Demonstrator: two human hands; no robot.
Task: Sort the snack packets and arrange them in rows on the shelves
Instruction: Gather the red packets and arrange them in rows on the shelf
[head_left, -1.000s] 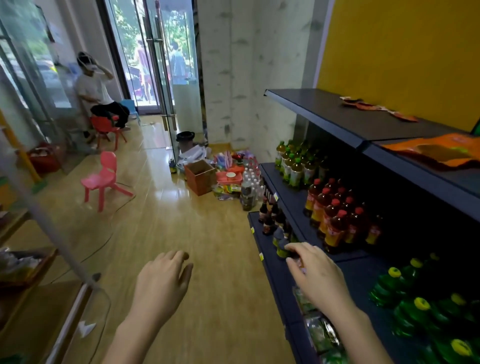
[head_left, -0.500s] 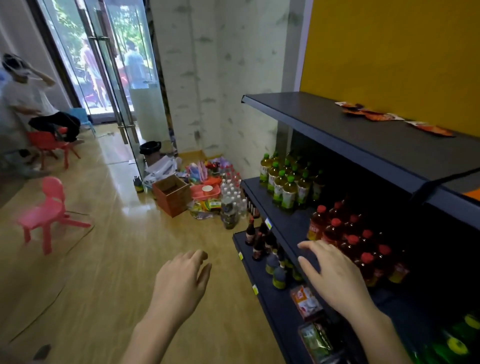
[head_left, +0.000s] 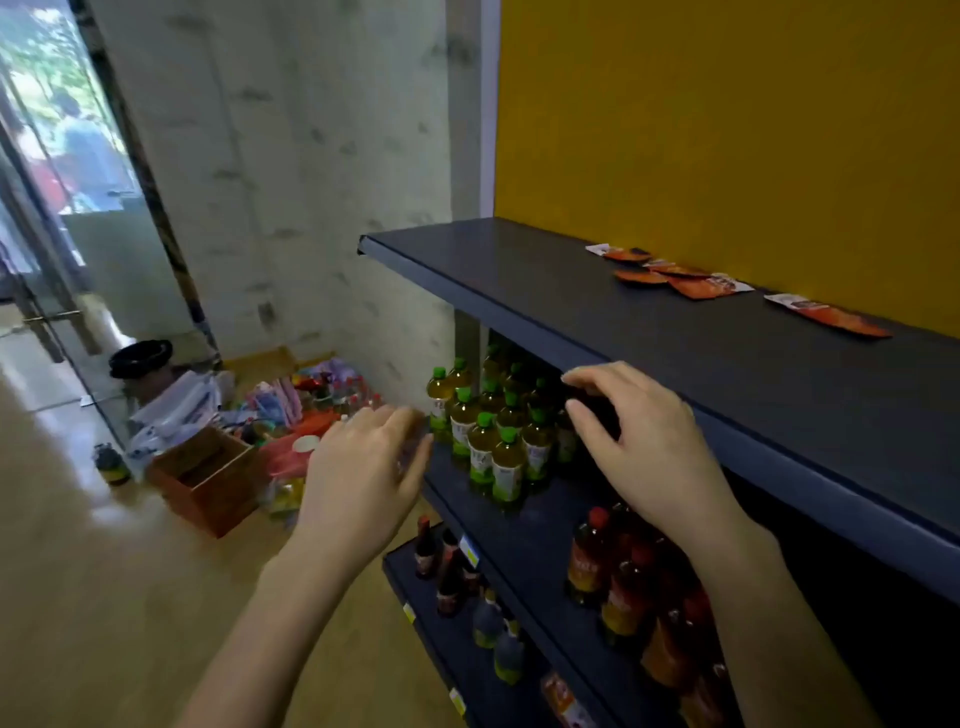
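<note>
Before the shelf's (head_left: 519, 291) front edge, the left hand (head_left: 363, 467) and right hand (head_left: 644, 441) hung empty, loose-fingered, likely to reach the back-edge packets (head_left: 691, 280).

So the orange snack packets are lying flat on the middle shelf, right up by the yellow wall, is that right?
Not quite. The head view shows the orange snack packets lying flat on the top shelf, by the yellow wall. The middle shelf holds only bottles.
</note>
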